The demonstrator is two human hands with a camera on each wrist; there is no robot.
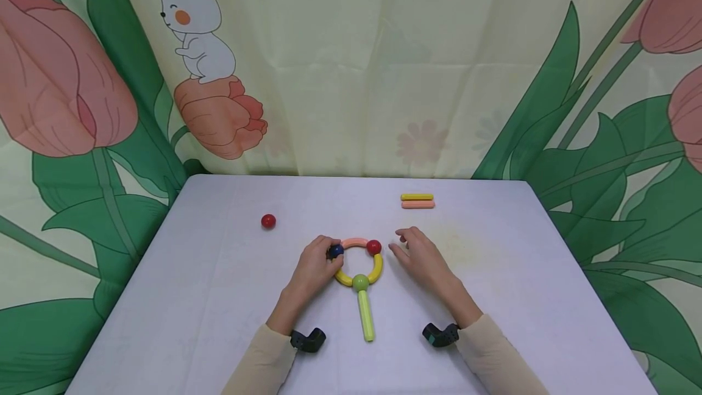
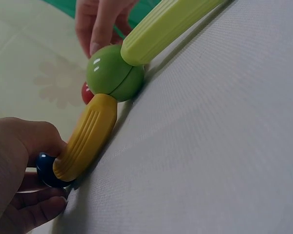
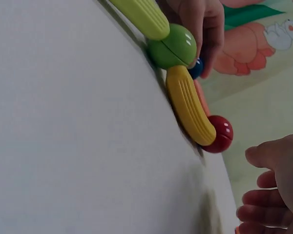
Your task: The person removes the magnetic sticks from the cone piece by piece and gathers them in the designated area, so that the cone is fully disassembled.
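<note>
A ring of curved rods and balls lies on the table in the head view. It joins a blue ball, an orange curved rod, a red ball, two yellow curved rods and a green ball. From the green ball a straight light green rod points toward the person. My left hand pinches the blue ball between thumb and fingers, partly covering it. To the right of the red ball, my right hand is apart from the ring, fingers relaxed and holding nothing.
A loose red ball sits at the left of the white table. Farther back on the right, a yellow straight rod and an orange straight rod lie side by side. A printed curtain hangs behind the table.
</note>
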